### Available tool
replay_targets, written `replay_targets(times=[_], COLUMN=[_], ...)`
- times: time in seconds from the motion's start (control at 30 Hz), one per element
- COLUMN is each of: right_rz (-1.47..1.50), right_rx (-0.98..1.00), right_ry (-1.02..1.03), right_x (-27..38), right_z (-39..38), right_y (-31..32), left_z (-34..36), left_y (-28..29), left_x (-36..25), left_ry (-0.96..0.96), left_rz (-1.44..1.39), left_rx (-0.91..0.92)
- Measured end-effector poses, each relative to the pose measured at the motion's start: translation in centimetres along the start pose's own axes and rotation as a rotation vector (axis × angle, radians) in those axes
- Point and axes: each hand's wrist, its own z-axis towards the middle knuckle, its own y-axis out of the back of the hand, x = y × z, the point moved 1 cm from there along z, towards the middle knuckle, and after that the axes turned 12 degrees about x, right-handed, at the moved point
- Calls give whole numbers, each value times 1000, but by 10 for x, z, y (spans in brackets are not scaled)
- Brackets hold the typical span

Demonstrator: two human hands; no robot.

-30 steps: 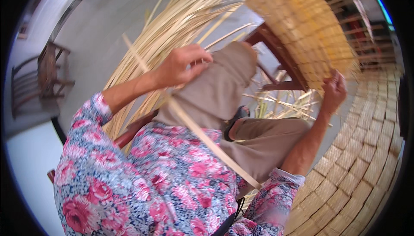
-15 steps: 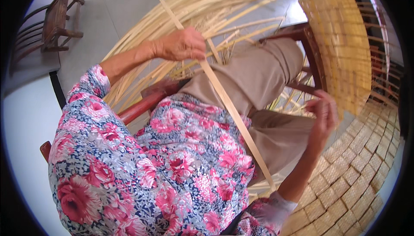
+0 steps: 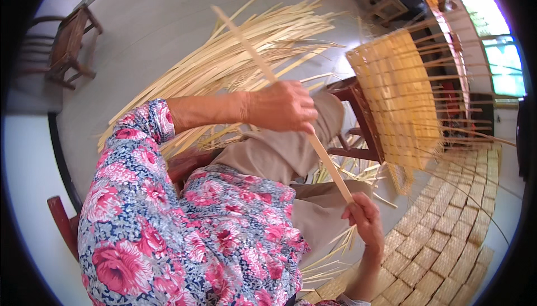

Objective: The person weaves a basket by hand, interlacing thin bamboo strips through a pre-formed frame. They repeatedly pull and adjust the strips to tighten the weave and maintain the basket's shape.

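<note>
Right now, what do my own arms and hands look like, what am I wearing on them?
Both hands are bare: no gloves, and no rings or watch that can be seen. The left hand comes out of a floral sleeve, pink and red roses on dark blue with white, pushed up above the elbow. The right hand shows a bare forearm too; its sleeve lies mostly out of view.

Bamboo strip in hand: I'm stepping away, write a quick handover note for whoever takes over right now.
Left hand: closed around the long bamboo strip near its middle, above the lap.
Right hand: grips the strip's lower end.
The strip's upper end points up and away over the pile of loose strips on the floor.
Half-woven basket: sits on the wooden stool ahead, uprights sticking out, neither hand touching it.
Woven mat: on the floor at right.
Done: basket partly woven.
Left: this strip is not yet in the weave.
</note>
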Motion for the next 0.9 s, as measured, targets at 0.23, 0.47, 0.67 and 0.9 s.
replay_targets(times=[0.23,0.47,0.67,0.9], right_rz=[-22,-86,-182,-54], right_rx=[-432,-506,-552,-389], right_ry=[-80,-173,-110,-81], right_x=[-98,-119,-122,-84], right_z=[-124,-139,-132,-97], right_y=[76,65,67,52], left_z=[29,67,79,104], left_y=[10,11,16,0], left_x=[37,22,29,17], left_ry=[-43,-55,-69,-141], left_rz=[8,53,111,62], left_rx=[57,80,123,85])
